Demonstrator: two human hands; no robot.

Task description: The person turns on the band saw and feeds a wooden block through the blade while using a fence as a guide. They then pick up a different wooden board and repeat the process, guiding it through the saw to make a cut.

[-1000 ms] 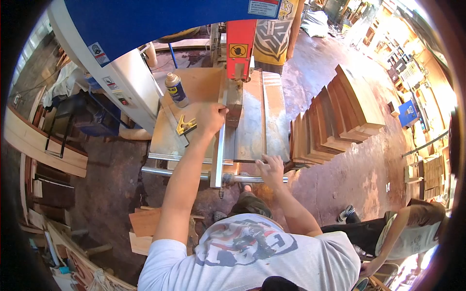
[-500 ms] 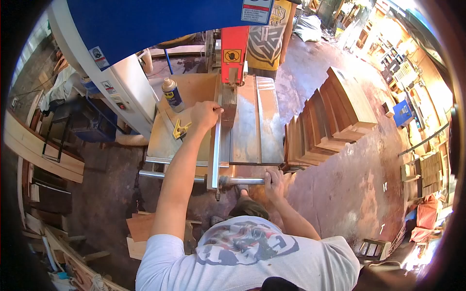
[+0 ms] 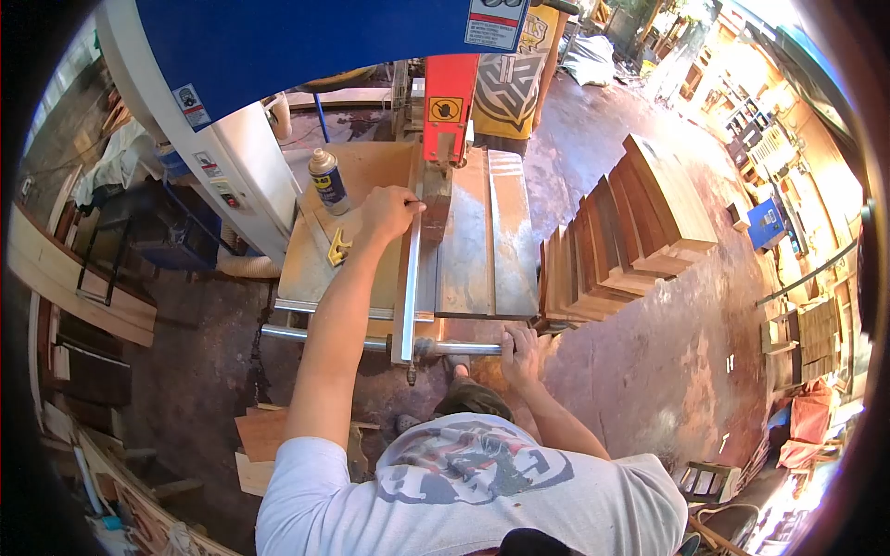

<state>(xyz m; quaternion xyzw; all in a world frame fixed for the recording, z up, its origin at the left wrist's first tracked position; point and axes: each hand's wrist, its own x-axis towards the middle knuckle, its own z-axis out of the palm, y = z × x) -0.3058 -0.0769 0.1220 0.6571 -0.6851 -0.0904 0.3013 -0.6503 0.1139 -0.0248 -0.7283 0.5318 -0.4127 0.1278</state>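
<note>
My left hand is closed, its fingertips pinched together at the top of the bandsaw's fence. It is beside a brown wood block under the red blade guard; whatever the fingers hold, if anything, is hidden. Lower right, my right hand has its fingers wrapped over the end of the round metal rail along the front of the saw table. On the table left of my left hand are a blue-and-yellow spray can and a small yellow clamp.
Right of the table, a row of stacked boards rises to about table height. The bandsaw's blue housing hangs overhead, with its pale column at left. Beyond the guard stands a person in a yellow-and-grey shirt.
The view has shifted slightly. My left hand stays at the fence near the wood block, and my right hand stays on the rail end. No clear movement of the block shows.
</note>
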